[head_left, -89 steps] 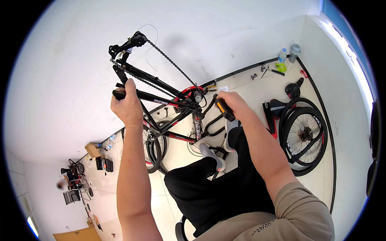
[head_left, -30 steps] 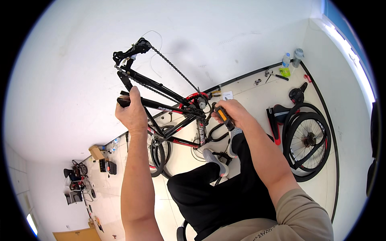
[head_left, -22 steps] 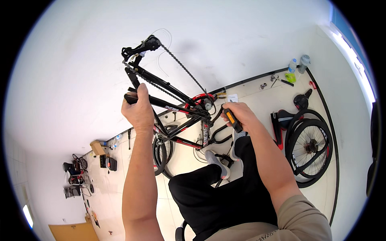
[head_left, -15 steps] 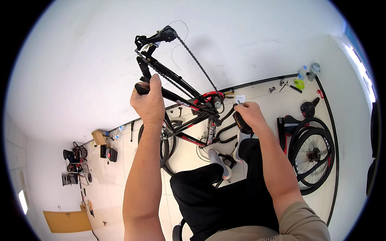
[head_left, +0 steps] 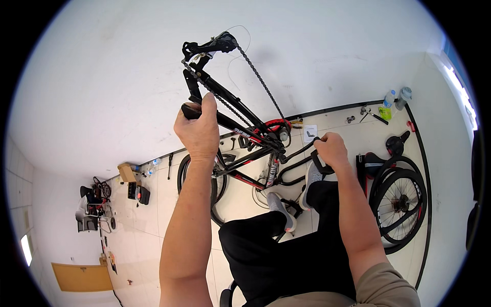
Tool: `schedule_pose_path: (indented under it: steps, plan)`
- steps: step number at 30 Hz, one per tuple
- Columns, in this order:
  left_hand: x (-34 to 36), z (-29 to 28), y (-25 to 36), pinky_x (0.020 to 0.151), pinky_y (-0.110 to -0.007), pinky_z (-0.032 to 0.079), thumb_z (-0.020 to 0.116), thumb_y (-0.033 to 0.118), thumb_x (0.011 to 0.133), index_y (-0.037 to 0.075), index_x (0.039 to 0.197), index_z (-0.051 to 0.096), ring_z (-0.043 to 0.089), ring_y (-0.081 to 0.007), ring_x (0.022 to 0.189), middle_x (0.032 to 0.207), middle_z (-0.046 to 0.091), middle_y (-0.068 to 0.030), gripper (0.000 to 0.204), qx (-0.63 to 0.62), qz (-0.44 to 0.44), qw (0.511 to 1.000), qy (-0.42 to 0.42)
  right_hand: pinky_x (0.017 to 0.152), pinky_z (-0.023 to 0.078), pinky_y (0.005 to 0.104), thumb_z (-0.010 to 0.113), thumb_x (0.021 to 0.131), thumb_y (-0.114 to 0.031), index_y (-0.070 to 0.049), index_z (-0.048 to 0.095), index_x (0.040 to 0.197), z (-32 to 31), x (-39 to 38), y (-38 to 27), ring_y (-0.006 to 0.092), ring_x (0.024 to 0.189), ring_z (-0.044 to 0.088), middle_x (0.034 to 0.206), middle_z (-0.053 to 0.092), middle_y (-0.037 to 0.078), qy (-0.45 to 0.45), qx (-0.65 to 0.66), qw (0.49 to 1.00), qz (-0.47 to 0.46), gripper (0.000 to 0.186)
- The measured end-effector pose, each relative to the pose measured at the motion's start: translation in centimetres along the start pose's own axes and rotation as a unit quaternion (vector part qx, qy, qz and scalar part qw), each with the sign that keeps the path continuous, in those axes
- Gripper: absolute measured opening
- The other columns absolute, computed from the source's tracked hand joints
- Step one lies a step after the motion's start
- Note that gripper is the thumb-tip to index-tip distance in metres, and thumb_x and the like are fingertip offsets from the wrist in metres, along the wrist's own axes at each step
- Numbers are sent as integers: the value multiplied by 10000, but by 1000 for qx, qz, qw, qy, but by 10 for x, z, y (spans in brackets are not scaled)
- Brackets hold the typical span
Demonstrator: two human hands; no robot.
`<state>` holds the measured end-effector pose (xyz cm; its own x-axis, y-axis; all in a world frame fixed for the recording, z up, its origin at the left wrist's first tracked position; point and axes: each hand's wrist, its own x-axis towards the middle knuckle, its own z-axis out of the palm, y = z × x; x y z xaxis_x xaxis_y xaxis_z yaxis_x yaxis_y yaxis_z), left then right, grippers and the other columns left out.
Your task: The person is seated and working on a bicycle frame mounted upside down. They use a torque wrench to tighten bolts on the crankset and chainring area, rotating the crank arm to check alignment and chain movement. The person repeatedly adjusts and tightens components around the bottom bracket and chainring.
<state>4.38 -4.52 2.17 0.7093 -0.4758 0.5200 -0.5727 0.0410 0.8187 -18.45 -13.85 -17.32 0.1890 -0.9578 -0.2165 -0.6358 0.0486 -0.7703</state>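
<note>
A black and red bicycle frame [head_left: 258, 153] is tilted up in front of me, its rear end raised toward the wall. My left hand [head_left: 198, 128] is wrapped round a black tube near that raised end. At the top sits the rear derailleur [head_left: 222, 43], with a loose thin cable curling beside it. From there the chain [head_left: 258, 74] runs down to the red-edged chainring [head_left: 276, 124]. My right hand [head_left: 331, 151] is closed round the black pedal [head_left: 321, 161] at the end of the crank arm [head_left: 299, 151]. Its fingertips are partly hidden.
Two wheels [head_left: 396, 204] and a saddle [head_left: 396, 145] lie at right. Along the wall are a hammer [head_left: 377, 116], a water bottle [head_left: 389, 97] and a paper sheet [head_left: 310, 133]. A cardboard box [head_left: 127, 173] and an open toolbox [head_left: 138, 193] stand at left. My shoes [head_left: 279, 209] are close below the frame.
The frame's raised end and my left hand sit slightly further right. My right hand has moved right with the pedal, which has turned, and more of the paper sheet shows.
</note>
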Motion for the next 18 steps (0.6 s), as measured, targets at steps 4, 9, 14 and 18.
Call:
schedule_pose_path:
  steps: [4, 9, 14, 18]
  plan:
    - [1, 0, -2, 594, -259, 357, 760, 242, 852, 48, 640, 509, 406, -83, 634, 637, 485, 29, 381, 3, 1, 1000, 0, 613, 519, 294, 652, 839, -154, 31, 667, 859, -5, 5, 5, 197, 682, 658, 823, 704, 157, -178, 401, 892, 104, 187]
    - [2, -1, -2, 579, -256, 403, 765, 262, 818, 12, 650, 536, 447, -85, 596, 602, 523, 2, 379, 6, 17, 1000, 5, 637, 554, 320, 629, 902, -168, 16, 619, 1001, 6, -3, -11, 199, 696, 653, 874, 702, 158, -311, 543, 758, 183, 210]
    - [1, -1, 0, 577, -257, 397, 761, 263, 819, 13, 645, 531, 435, -86, 596, 603, 517, 3, 382, 17, 12, 1000, 1, 660, 572, 353, 620, 912, -192, -7, 614, 973, 20, -15, -15, 200, 715, 653, 899, 686, 129, -355, 607, 685, 191, 196]
    - [1, -1, 0, 572, -257, 392, 760, 264, 820, 14, 636, 527, 429, -84, 595, 597, 511, 5, 388, 12, 10, 1000, 5, 661, 576, 364, 624, 906, -208, -11, 612, 974, 22, -15, -13, 202, 711, 652, 898, 677, 123, -360, 619, 670, 196, 209]
